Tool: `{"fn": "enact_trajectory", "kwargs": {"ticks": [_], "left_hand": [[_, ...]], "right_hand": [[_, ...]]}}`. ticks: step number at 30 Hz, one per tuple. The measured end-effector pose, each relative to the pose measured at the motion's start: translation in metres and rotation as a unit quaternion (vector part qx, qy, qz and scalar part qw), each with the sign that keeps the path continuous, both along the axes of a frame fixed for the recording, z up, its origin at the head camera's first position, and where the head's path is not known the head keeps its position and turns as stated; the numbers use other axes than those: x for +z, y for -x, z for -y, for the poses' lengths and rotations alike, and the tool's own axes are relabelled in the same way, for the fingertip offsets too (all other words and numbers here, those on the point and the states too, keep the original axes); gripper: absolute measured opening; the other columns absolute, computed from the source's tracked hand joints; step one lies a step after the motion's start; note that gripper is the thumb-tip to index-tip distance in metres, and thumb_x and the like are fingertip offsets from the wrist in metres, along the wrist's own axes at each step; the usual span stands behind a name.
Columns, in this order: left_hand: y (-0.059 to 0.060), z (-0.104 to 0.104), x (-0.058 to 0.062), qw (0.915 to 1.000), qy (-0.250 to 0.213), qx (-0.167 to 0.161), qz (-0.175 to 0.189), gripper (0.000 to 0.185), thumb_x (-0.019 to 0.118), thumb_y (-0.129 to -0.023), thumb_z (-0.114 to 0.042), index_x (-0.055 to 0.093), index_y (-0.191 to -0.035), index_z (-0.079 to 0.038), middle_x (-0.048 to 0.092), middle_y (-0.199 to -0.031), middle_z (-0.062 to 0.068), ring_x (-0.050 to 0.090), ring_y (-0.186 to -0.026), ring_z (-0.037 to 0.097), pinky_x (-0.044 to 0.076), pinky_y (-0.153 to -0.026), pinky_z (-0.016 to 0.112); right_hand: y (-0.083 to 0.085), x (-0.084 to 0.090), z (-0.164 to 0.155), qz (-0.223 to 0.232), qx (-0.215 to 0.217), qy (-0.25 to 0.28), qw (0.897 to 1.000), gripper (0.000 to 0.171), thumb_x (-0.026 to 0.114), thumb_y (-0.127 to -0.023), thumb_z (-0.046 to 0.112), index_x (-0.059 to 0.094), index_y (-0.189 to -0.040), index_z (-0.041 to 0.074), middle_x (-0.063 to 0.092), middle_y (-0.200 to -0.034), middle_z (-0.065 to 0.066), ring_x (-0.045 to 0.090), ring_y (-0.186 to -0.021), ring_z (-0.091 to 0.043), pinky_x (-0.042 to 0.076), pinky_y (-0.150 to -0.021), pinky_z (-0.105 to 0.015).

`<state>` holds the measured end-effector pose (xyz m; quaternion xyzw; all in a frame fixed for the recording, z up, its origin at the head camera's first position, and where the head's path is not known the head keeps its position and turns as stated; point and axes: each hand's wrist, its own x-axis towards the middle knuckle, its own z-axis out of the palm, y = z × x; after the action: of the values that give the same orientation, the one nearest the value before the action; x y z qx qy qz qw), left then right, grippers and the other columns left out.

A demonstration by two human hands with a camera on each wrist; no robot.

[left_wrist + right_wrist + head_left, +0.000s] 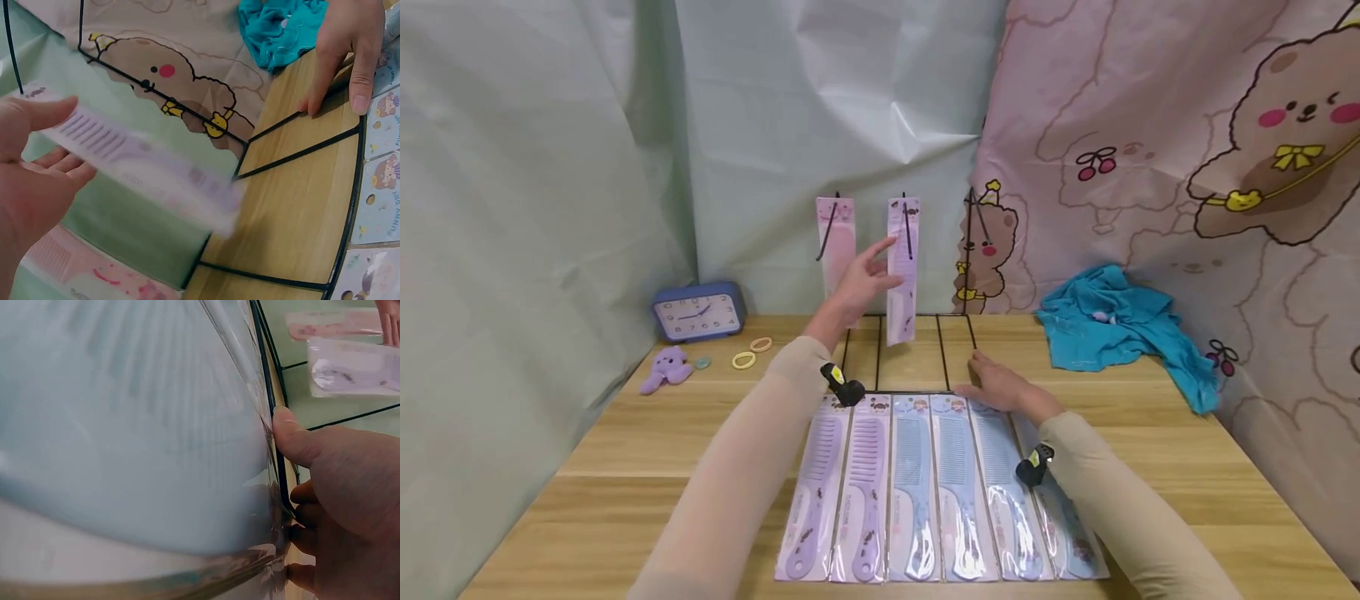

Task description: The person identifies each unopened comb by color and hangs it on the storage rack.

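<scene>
At the centre of the frame, a purple comb pack (901,312) hangs from the middle hook (908,235) of a black wire rack (917,392), and a pink comb pack (841,246) hangs from the hook to its left. The left hand (867,279) is beside the purple pack, its fingers spread apart; I cannot tell surely whether they touch it. The right hand (1003,387) is at the rack's near right corner, its thumb apart from the fingers; whether they clamp the bar, I cannot tell. In my judgement, hanging is done for these two front packs. On the right hook (981,221) no pack is seen, and two purple packs (859,500) and four light blue packs (952,475) lie unhung at the lower centre.
</scene>
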<state>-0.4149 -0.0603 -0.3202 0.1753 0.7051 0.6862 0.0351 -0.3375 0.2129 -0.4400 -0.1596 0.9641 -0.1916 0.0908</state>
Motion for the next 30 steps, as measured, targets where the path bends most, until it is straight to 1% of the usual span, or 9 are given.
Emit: {"fn": "enact_trajectory", "kwargs": {"ticks": [2,4,9,13,16,19,23,27,30], "left_hand": [[0.001,0.002,-0.003,1.0000,0.000,-0.002,-0.002,0.074,0.068,-0.092,0.001,0.043,-0.152,-0.034,0.035,-0.159,0.014,0.036,-0.144,0.028,0.029,-0.117,0.044],[0.000,0.004,-0.004,0.9998,0.013,0.008,-0.008,0.072,0.069,-0.092,-0.002,0.044,-0.151,-0.035,0.031,-0.161,0.010,0.030,-0.147,0.027,0.023,-0.119,0.045],[0.000,0.008,-0.007,0.9996,0.015,0.016,-0.018,0.065,0.070,-0.094,-0.009,0.046,-0.150,-0.031,0.029,-0.163,0.005,0.023,-0.150,0.027,0.019,-0.121,0.046],[-0.004,0.012,-0.012,0.9994,-0.002,0.026,-0.021,0.062,0.070,-0.094,-0.012,0.046,-0.151,-0.024,0.033,-0.161,-0.001,0.025,-0.149,0.022,0.021,-0.120,0.042],[-0.012,0.015,-0.020,0.9991,-0.021,0.025,-0.026,0.059,0.068,-0.096,-0.012,0.046,-0.150,-0.018,0.039,-0.157,0.003,0.034,-0.144,0.024,0.026,-0.119,0.042],[-0.027,0.021,-0.035,0.9994,-0.009,0.008,-0.032,0.058,0.066,-0.097,-0.017,0.044,-0.151,-0.012,0.044,-0.154,0.007,0.043,-0.139,0.027,0.032,-0.116,0.042],[-0.056,0.036,-0.061,0.9988,0.032,-0.014,-0.034,0.060,0.066,-0.098,-0.017,0.041,-0.151,-0.006,0.044,-0.152,0.013,0.047,-0.135,0.032,0.040,-0.110,0.042],[-0.089,0.060,-0.083,0.9937,0.096,-0.015,-0.056,0.058,0.064,-0.098,-0.008,0.040,-0.150,-0.001,0.039,-0.154,0.019,0.043,-0.137,0.040,0.045,-0.106,0.045],[-0.111,0.076,-0.094,0.9866,0.151,0.006,-0.062,0.060,0.066,-0.096,-0.006,0.040,-0.150,-0.002,0.036,-0.155,0.022,0.041,-0.137,0.044,0.047,-0.102,0.049]], "right_hand": [[0.001,0.000,0.000,0.000,-0.001,-0.001,1.000,0.082,0.055,-0.101,0.048,0.027,-0.153,-0.009,0.012,-0.162,-0.028,0.021,-0.146,-0.045,0.021,-0.118,-0.055],[0.001,0.000,0.000,0.002,0.001,0.002,1.000,0.083,0.055,-0.101,0.049,0.026,-0.153,-0.009,0.011,-0.162,-0.028,0.020,-0.146,-0.046,0.021,-0.118,-0.055],[-0.001,0.002,-0.002,0.003,0.000,0.008,1.000,0.082,0.055,-0.101,0.047,0.025,-0.154,-0.009,0.010,-0.162,-0.028,0.018,-0.147,-0.045,0.019,-0.118,-0.055],[-0.003,0.004,-0.003,-0.001,0.003,0.016,1.000,0.081,0.055,-0.101,0.046,0.026,-0.153,-0.010,0.010,-0.162,-0.029,0.018,-0.147,-0.046,0.018,-0.118,-0.055],[-0.003,0.004,-0.004,-0.002,0.010,0.016,1.000,0.082,0.055,-0.101,0.047,0.026,-0.152,-0.011,0.011,-0.161,-0.031,0.018,-0.146,-0.048,0.018,-0.118,-0.057],[-0.003,0.004,-0.005,-0.001,0.009,0.015,1.000,0.082,0.054,-0.101,0.047,0.026,-0.152,-0.011,0.010,-0.161,-0.030,0.018,-0.146,-0.048,0.018,-0.118,-0.056],[-0.002,0.003,-0.004,0.000,0.007,0.015,1.000,0.082,0.055,-0.101,0.047,0.026,-0.153,-0.010,0.011,-0.162,-0.030,0.019,-0.146,-0.047,0.018,-0.118,-0.056],[-0.001,0.002,-0.002,0.007,0.005,0.016,1.000,0.083,0.056,-0.101,0.047,0.025,-0.153,-0.010,0.011,-0.162,-0.029,0.018,-0.147,-0.046,0.018,-0.119,-0.055],[-0.001,0.002,-0.001,0.007,0.003,0.013,1.000,0.083,0.056,-0.101,0.046,0.026,-0.153,-0.010,0.011,-0.161,-0.030,0.018,-0.147,-0.046,0.019,-0.119,-0.055]]}}
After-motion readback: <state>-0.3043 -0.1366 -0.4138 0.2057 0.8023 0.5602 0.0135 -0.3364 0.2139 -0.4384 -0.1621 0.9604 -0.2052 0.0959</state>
